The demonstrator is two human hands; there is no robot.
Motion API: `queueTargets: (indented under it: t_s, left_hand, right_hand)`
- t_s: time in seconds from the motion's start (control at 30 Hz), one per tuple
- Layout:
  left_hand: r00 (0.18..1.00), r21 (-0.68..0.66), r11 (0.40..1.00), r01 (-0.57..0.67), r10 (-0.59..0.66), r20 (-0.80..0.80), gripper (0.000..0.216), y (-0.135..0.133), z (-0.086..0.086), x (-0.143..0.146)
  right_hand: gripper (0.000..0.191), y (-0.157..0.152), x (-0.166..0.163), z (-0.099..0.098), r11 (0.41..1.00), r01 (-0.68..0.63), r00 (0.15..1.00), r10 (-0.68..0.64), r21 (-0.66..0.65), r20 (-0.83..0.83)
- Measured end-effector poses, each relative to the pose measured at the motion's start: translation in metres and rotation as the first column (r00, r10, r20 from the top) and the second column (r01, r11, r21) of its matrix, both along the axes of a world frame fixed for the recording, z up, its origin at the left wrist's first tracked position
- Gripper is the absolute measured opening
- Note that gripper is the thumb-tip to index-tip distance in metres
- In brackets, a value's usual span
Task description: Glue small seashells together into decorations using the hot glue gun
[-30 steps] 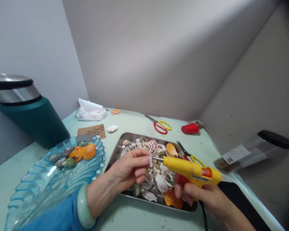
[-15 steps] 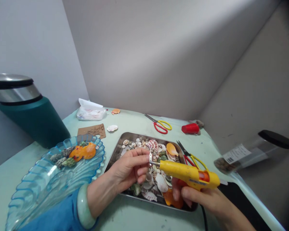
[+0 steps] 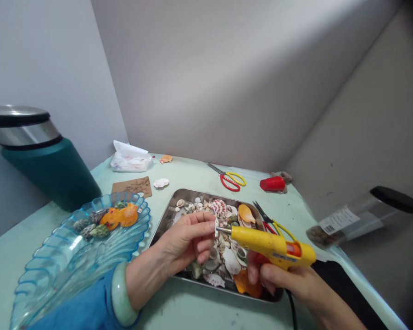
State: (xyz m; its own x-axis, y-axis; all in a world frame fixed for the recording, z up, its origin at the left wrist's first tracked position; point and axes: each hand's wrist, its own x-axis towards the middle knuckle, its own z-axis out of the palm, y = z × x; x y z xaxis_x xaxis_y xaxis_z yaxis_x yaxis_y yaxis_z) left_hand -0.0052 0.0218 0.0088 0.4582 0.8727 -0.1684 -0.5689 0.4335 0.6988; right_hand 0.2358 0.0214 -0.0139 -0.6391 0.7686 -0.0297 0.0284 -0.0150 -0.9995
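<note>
Shell (image 3: 215, 227), tiny, pinched between left hand (image 3: 184, 240) fingertips above tray (image 3: 162, 223); probably light, stiff, brittle, slick, so best gripped by edges. Glue gun (image 3: 271, 245) nozzle touching it, right hand (image 3: 285, 279) clenched round handle over tray's right corner.

Plain grey-white walls (image 3: 209, 82) meet in a corner behind pale green surface (image 3: 189, 176). Right-hand wall (image 3: 365, 119) in shadow. Teal bin (image 3: 51, 176) with steel lid (image 3: 17, 121) at left edge.

Both forearms angled inward, left hand (image 3: 184, 240) with thumb and forefinger pinched together, right hand (image 3: 285, 280) lower, fingers curled tight
</note>
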Motion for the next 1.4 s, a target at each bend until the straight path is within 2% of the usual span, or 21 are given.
queueTargets:
  t_s: [0.2,0.5,0.9,1.2,1.4]
  left_hand:
    - [1.0,0.009,1.0,0.011,-0.011,0.014,0.011,0.0005,-0.0013,-0.0006]
    - [1.0,0.007,1.0,0.006,-0.006,-0.027,0.02,-0.0005,0.0007,0.0018]
    - [0.999,0.012,1.0,-0.011,0.011,-0.032,0.017,-0.0013,0.0016,0.0012]
    - [0.999,0.0,1.0,-0.015,0.015,-0.05,0.024,-0.0008,0.0027,0.0023]
    - [0.999,0.016,1.0,0.002,-0.002,-0.04,0.02,-0.0012,0.0015,0.0019]
  right_hand:
    - [0.031,-0.0003,0.0006,0.0017,1.0,-0.028,1.0,0.028,-0.01,0.009]
    - [0.033,-0.0007,-0.0038,0.0016,0.997,0.057,0.998,-0.058,-0.054,-0.021]
    - [0.032,-0.0013,-0.0011,0.0053,1.0,0.0,0.999,0.002,-0.032,0.044]
    - [0.029,-0.0007,-0.0024,0.0022,0.999,0.05,0.998,-0.05,-0.018,0.026]
    - [0.03,-0.0009,-0.0031,0.0015,0.997,0.071,0.997,-0.071,-0.039,0.002]
